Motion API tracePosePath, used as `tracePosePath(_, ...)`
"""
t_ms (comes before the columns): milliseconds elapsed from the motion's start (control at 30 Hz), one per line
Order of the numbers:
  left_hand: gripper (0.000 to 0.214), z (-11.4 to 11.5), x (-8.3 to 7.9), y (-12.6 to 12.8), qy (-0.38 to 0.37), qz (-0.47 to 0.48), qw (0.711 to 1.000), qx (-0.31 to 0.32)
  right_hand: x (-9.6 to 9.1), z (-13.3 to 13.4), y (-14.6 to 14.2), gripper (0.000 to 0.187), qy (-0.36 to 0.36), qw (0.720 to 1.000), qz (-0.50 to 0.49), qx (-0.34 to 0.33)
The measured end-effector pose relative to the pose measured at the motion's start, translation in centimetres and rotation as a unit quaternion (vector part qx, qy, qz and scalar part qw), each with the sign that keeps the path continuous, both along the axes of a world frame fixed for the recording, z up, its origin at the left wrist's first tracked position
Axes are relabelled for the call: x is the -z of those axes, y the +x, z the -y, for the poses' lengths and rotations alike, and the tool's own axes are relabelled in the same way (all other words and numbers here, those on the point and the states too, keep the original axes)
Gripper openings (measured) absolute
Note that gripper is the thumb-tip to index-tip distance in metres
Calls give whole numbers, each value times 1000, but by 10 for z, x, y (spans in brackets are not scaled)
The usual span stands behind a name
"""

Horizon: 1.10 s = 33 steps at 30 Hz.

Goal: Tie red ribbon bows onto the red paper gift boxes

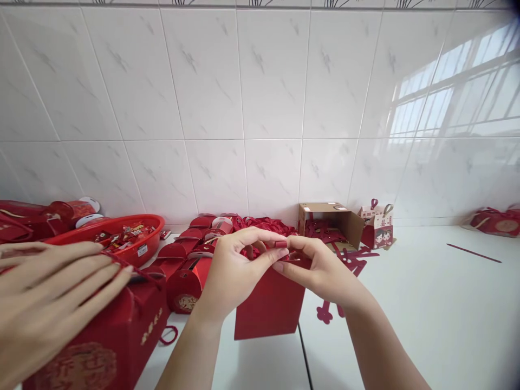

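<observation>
My left hand (244, 260) and my right hand (314, 265) meet in the middle of the view, thumbs and forefingers pinched together. Between their fingertips is a small red folded piece (279, 244); its exact kind is unclear. Right below my hands stands a plain red box (270, 306), whose top they mostly cover. Several red flower-ended strips (324, 312) lie beside my right wrist. To the left of my left hand are several red rounded gift boxes (189, 279) in rows, one bearing a gold emblem.
At the left, another person's hand (60, 292) rests on a large red gift box (142, 319). Behind it are a red basin (152, 244) of wrapped sweets and red packages. Red ribbons (270, 223), an open cardboard carton (355, 230) and a printed box (377, 225) stand near the tiled wall.
</observation>
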<state>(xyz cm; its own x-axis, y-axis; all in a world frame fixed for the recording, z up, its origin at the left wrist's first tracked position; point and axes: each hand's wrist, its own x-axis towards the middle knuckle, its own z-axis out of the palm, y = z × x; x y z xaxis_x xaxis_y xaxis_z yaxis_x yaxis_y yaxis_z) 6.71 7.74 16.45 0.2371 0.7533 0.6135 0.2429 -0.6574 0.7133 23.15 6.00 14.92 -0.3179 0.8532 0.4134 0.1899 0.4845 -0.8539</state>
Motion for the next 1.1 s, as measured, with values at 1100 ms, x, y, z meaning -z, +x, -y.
tracePosePath(1100,19,0,8,9,192,114,975,-1,0,9,0,13,68,995,20,76)
